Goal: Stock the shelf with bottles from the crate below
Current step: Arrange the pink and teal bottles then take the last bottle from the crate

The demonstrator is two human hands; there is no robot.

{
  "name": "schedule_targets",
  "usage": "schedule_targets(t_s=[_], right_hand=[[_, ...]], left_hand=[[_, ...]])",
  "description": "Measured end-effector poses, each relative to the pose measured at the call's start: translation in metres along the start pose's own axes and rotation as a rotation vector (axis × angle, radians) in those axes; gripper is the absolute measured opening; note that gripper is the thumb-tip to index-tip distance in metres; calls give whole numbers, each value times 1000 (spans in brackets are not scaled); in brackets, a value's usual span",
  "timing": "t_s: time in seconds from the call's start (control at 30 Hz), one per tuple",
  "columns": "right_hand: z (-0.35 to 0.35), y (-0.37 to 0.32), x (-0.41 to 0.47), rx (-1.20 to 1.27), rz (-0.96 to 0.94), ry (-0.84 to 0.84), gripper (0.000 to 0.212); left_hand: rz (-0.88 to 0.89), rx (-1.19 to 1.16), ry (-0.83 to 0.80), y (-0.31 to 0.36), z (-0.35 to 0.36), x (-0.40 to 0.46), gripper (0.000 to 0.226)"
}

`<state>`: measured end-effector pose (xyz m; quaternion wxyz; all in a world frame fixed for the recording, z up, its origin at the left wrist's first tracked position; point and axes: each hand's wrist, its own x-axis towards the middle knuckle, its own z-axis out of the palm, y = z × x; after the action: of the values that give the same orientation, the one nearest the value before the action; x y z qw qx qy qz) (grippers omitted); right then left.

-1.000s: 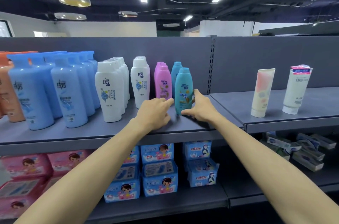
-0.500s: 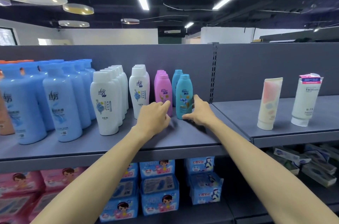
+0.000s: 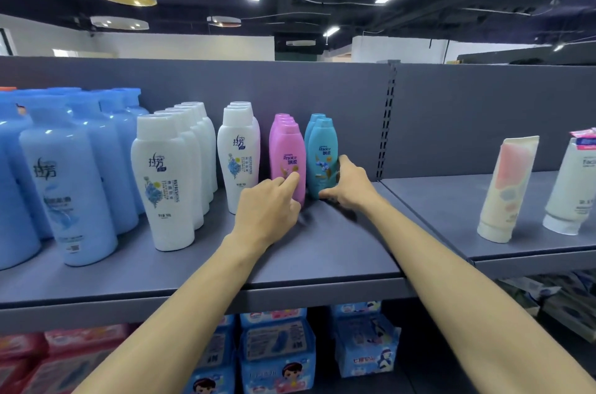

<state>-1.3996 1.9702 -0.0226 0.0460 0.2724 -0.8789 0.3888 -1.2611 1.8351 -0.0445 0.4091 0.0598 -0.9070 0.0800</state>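
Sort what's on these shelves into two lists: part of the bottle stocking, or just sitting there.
In the job:
- teal bottle, right hand holding it
- pink bottle, left hand touching it
- shelf

Just there:
- white bottles
- blue bottles
- two tubes
- packs on the lower shelf

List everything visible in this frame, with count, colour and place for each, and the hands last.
blue bottles: several, exact count unclear, light blue, far left of the shelf
white bottles: two rows, front to back, right of the blue ones
pink bottles: one row, about four, right of the white ones
teal bottles: two, one behind the other, right end of this shelf
tubes: two, cream and white, upright on the right-hand shelf
packs: pink and blue, lower shelf
left hand: forefinger on the front pink bottle
right hand: holds the front teal bottle
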Motion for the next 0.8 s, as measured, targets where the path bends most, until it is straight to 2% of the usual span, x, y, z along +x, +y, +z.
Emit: schedule_targets(t_s=[0.3,0.8], right_hand=[[19,7,19,4,-3,72,51],[21,13,24,12,-42,99,56]], left_hand=[[-23,-15,-10,0,4,1,35],[-43,-39,-26,-1,1,0,37]])
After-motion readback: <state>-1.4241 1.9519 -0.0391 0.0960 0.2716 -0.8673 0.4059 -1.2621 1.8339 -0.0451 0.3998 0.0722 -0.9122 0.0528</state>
